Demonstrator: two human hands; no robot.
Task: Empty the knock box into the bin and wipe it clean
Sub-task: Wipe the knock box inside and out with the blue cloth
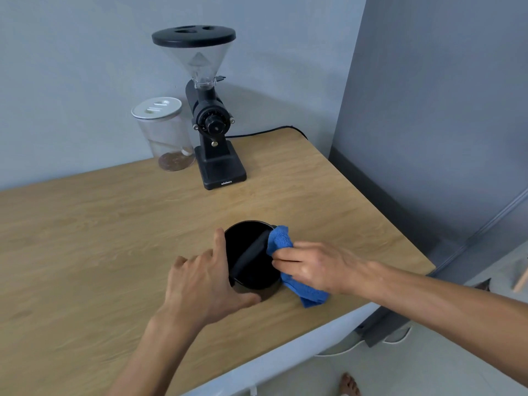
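On the table (114, 224) you have one jar (164, 135), one grinder (213, 124), one knock box (251, 257) and one cloth (285, 252). Your left hand (200, 284) wraps the box's left side; your right hand (317, 267) pinches the cloth against its right rim.

The knock box (251, 257) is a round black tub standing upright on the worktop (114, 238), near its right front edge. A black bar (250, 254) runs across its open top. A blue cloth (281, 238) drapes over its right rim, down to the worktop.
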